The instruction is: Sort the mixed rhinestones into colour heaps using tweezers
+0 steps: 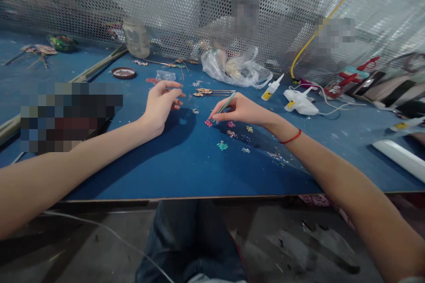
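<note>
Picking at the red pile (208,122) on the blue counter (172,177), by the look of it. Right hand (237,108) just right of the red pile, fingers pinched around a slim green tool (227,104), its tip at the pile; too small to tell if a piece is caught. Left hand (164,104) is left of the red pile, fingers loosely curled and parted, nothing seen in them.

Progress: setting-out looks done, pieces grouped by colour. Pink pile (231,124) just right of the red pile, yellow pile (249,129) farther right, teal pile (222,145) nearer the person. All lie loose, so plenty seems left. Gold-headed pins (203,92) lie beyond the red pile, neither hand holding them; can't tell whether they're finished. Glue bottle (267,93) beyond and right of the red pile, untouched.
</note>
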A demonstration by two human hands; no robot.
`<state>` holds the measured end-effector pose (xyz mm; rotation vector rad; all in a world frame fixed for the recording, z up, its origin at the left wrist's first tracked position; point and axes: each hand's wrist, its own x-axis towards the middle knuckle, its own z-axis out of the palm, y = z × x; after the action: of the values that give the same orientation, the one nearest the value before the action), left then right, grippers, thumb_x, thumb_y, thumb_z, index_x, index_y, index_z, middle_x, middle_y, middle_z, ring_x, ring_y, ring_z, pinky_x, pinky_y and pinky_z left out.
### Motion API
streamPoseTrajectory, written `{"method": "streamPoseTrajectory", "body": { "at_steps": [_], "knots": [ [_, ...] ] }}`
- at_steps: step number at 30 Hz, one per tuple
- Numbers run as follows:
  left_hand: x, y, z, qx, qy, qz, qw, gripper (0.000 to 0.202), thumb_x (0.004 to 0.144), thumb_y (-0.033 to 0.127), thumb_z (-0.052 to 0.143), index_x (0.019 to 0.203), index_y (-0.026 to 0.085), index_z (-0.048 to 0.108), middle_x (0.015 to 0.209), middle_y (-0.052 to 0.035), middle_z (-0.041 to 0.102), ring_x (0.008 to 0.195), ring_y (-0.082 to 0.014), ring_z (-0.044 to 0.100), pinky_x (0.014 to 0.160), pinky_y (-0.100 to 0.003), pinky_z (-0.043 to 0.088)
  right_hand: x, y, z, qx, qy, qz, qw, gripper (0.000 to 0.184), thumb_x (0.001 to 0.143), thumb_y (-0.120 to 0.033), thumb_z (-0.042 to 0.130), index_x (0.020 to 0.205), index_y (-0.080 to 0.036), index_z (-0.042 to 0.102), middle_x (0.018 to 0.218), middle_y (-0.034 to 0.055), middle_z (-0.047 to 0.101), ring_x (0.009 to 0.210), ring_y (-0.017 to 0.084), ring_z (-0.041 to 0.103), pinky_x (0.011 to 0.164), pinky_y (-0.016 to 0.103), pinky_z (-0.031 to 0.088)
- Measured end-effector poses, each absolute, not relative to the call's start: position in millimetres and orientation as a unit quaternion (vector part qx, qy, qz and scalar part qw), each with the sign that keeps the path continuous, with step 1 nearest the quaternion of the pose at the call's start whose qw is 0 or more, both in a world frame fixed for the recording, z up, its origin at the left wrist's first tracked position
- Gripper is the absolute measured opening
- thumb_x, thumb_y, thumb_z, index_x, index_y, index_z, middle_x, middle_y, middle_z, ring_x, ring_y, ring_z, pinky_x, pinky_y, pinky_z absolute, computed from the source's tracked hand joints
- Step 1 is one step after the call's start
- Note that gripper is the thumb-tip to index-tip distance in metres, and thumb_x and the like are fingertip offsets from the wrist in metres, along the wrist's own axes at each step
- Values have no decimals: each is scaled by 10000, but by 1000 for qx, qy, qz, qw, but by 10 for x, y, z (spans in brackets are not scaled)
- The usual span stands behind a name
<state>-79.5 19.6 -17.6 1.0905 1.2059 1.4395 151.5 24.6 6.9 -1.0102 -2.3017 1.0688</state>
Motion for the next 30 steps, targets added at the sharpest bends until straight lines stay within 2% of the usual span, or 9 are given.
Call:
{"method": "streamPoseTrajectory", "body": {
  "at_steps": [4,7,10,13,15,18,22,30],
  "knots": [
    [-785,196,-238,535,471,546,440,206,795,57,543,885,176,685,819,-16,686,692,-112,613,579,-202,474,1525,200,37,-332,-837,375,220,234,837,-404,786,892,-178,815,859,52,785,701,130,599,631,294,441],
    [-784,173,-277,664,453,484,345,258,804,58,499,854,178,722,902,-36,715,804,-137,632,671,-239,497,1521,189,11,-336,-836,365,235,211,839,-385,776,903,-188,816,842,44,777,700,131,592,614,292,425],
    [-785,133,-286,762,417,429,248,273,844,97,480,846,190,738,951,-40,715,817,-143,619,761,-281,501,1517,183,-6,-349,-826,372,238,226,828,-405,784,886,-188,807,833,47,775,706,141,600,590,291,420],
    [-785,112,-289,819,381,371,216,285,874,119,472,900,203,744,964,-37,712,875,-165,619,854,-325,504,1505,152,-16,-367,-810,385,247,243,826,-423,785,867,-183,790,841,56,784,695,142,612,567,286,429],
    [-785,114,-299,852,360,329,192,282,881,120,494,912,212,759,1033,-40,715,1008,-195,611,992,-385,476,1489,122,-21,-380,-801,383,258,235,837,-407,769,876,-175,778,824,56,779,669,135,609,547,280,431],
    [-785,119,-323,877,342,299,154,240,906,164,555,900,231,785,1186,-46,683,1226,-256,518,1153,-492,359,1463,91,-30,-391,-796,373,272,212,831,-359,751,913,-164,756,780,45,756,632,125,597,508,266,417],
    [-785,104,-339,876,348,307,130,204,909,185,594,906,236,791,1234,-52,665,1261,-279,464,1155,-525,346,1452,89,-45,-393,-793,373,279,211,815,-353,747,906,-164,724,766,42,749,605,117,584,483,253,403],
    [-782,56,-342,882,331,327,72,348,925,97,495,903,245,810,1217,-58,676,1234,-270,476,1119,-531,397,1477,89,-68,-410,-782,385,269,190,836,-346,735,899,-167,724,776,56,761,634,130,599,486,252,405]
  ]
}}
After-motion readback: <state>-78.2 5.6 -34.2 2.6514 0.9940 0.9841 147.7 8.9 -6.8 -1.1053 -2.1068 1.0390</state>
